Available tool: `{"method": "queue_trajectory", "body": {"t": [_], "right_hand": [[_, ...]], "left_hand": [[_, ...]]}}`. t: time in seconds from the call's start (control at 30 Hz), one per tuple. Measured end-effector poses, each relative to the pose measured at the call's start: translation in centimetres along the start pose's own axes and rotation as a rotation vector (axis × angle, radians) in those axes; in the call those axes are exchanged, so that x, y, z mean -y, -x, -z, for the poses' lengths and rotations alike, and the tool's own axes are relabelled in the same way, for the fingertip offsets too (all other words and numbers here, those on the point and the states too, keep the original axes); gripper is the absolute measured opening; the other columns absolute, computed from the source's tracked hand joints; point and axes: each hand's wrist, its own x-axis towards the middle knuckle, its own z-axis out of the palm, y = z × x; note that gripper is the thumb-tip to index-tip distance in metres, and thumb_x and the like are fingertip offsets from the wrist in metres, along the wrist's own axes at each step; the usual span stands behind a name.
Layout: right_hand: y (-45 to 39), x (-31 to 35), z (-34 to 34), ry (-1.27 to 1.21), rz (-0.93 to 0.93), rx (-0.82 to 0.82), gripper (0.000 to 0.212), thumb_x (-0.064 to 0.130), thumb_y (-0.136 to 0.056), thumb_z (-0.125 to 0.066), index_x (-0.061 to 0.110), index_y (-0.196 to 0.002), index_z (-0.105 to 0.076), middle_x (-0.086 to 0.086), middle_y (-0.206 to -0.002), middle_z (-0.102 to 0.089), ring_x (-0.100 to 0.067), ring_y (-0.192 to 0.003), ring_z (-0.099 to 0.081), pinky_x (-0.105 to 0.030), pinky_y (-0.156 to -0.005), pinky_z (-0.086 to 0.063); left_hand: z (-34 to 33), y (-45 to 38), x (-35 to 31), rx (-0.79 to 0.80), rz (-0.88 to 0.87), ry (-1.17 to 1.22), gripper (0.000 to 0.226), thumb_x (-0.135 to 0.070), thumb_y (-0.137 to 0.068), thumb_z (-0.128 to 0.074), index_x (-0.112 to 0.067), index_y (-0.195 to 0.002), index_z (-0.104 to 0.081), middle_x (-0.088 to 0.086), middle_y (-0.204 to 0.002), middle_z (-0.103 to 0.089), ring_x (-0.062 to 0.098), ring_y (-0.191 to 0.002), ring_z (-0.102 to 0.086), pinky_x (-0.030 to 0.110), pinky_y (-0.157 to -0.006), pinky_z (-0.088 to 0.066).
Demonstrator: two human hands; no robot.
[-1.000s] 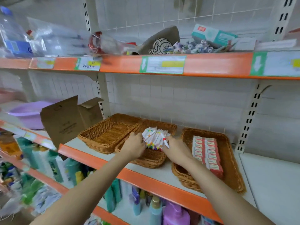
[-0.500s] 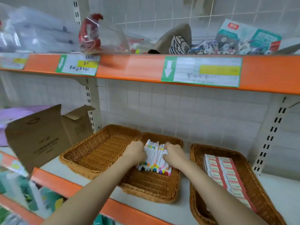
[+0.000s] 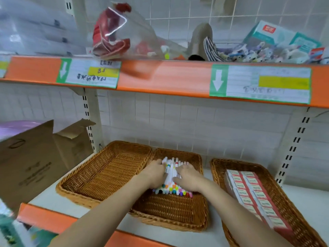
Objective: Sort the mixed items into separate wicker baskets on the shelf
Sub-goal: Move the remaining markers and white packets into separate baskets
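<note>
Three wicker baskets stand side by side on the white shelf. The left basket (image 3: 99,177) holds nothing. In the middle basket (image 3: 170,211) lies a bundle of white markers (image 3: 170,175) with coloured caps. My left hand (image 3: 155,172) presses on the bundle's left side and my right hand (image 3: 187,175) on its right side, fingers spread over the markers. The right basket (image 3: 284,202) holds rows of small red and white boxes (image 3: 252,195).
An open cardboard box (image 3: 35,161) stands left of the baskets. The upper orange shelf (image 3: 160,75) overhangs close above and carries a plastic bag with red items (image 3: 114,36), a cap, a teal box (image 3: 277,36) and small trinkets. A slotted upright (image 3: 292,147) rises at right.
The marker bundle came down from above the middle basket into it. Both hands now rest flat over it, and the view has moved closer to the shelf.
</note>
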Motion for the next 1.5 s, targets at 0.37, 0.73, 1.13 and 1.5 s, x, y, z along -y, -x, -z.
{"method": "queue_trajectory", "body": {"t": [0.37, 0.73, 1.13, 1.5], "right_hand": [[8.5, 1.2, -1.4, 0.073, -0.101, -0.020, 0.068, 0.054, -0.101, -0.025, 0.016, -0.155, -0.011, -0.004, -0.163, -0.002, -0.017, -0.149, 0.005, -0.043, -0.120, 0.003], [17.6, -2.2, -1.5, 0.028, -0.231, -0.021, 0.080, 0.069, -0.093, -0.024, 0.025, -0.154, 0.006, 0.006, -0.160, 0.016, -0.012, -0.146, 0.018, -0.048, -0.118, 0.010], [32.3, -12.1, -2.0, -0.002, -0.371, -0.081, 0.076, 0.065, -0.095, -0.026, 0.027, -0.155, 0.004, 0.004, -0.162, 0.011, -0.012, -0.148, 0.013, -0.047, -0.119, 0.007], [43.4, -21.7, -3.6, -0.012, -0.480, -0.070, 0.072, 0.063, -0.097, -0.021, 0.029, -0.154, 0.006, 0.005, -0.161, 0.016, -0.015, -0.147, 0.016, -0.048, -0.119, 0.008]], "left_hand": [[-0.6, 3.3, -1.9, 0.113, -0.145, 0.061, 0.070, -0.048, -0.102, -0.023, -0.002, -0.152, -0.006, 0.014, -0.161, 0.000, 0.023, -0.149, 0.004, 0.033, -0.120, -0.001], [-0.5, 6.7, -9.1, 0.114, -0.308, 0.019, 0.071, -0.059, -0.098, -0.022, -0.022, -0.154, 0.000, 0.004, -0.160, 0.013, 0.024, -0.148, 0.010, 0.045, -0.120, 0.002], [-1.5, 12.1, -26.3, 0.053, -0.379, -0.008, 0.071, -0.059, -0.098, -0.023, -0.023, -0.154, 0.002, 0.004, -0.161, 0.012, 0.024, -0.148, 0.011, 0.045, -0.118, 0.008], [-5.0, 15.2, -40.4, 0.138, -0.436, -0.080, 0.072, -0.061, -0.098, -0.018, -0.024, -0.154, 0.006, 0.005, -0.160, 0.016, 0.027, -0.148, 0.012, 0.048, -0.119, 0.007]]}}
